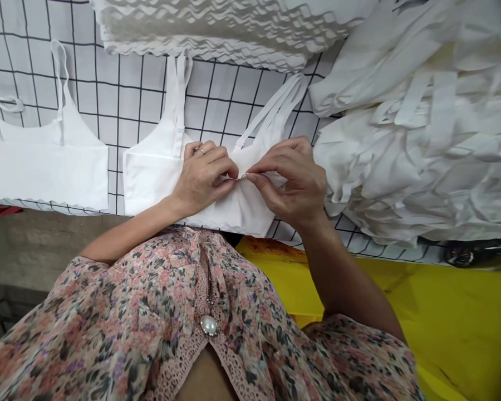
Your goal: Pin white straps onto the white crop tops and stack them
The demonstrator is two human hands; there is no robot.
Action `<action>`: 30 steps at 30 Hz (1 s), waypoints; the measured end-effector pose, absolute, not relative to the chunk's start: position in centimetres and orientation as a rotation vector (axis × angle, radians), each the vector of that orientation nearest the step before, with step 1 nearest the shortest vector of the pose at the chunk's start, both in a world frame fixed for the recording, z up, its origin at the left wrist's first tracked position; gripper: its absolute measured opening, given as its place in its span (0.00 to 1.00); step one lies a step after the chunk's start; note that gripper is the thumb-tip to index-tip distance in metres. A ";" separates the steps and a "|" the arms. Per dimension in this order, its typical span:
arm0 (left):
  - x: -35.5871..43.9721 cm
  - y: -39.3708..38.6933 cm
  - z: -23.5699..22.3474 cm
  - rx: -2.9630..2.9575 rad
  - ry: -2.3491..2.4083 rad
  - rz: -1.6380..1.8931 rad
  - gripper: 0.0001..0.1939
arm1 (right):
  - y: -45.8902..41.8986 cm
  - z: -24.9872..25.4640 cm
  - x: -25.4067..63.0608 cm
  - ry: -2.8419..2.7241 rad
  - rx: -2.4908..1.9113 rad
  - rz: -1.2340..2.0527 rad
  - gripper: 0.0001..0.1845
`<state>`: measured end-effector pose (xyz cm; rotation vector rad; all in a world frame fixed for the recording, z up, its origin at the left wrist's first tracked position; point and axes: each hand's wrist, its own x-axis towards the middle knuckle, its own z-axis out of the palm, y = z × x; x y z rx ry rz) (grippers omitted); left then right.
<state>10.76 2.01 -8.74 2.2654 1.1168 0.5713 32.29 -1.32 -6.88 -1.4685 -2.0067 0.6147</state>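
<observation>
A white bra top (148, 178) lies across the grid-patterned cloth in front of me, its straps stretched away from me. My left hand (206, 172) wears a ring and pinches the bra's upper edge near the middle, thumb against forefinger. From the other side, my right hand (292, 175) closes thumb and forefinger on the same spot. The fingertips of both hands nearly touch. Between them shows a thin, thread-like bit too small to make out. The lower part of the bra hangs in soft folds under my hands.
Another white bra top (45, 167) lies flat to the left. Stacked white pieces with wavy edges (217, 28) are at the back. A large heap of white garments (421, 150) fills the right. Below the table's right edge is a yellow surface (451, 312).
</observation>
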 end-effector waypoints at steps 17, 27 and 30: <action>10.7 2.0 -8.7 2.232 1.089 0.614 0.07 | -1.7 -7.7 32.2 -2.084 -1.373 0.501 0.10; 10.7 2.1 -8.3 2.209 1.067 0.565 0.07 | -2.6 -7.9 32.1 -2.164 -1.177 0.107 0.07; 10.6 2.1 -8.5 2.200 1.014 0.588 0.07 | -2.4 -7.9 32.2 -2.194 -1.136 0.102 0.09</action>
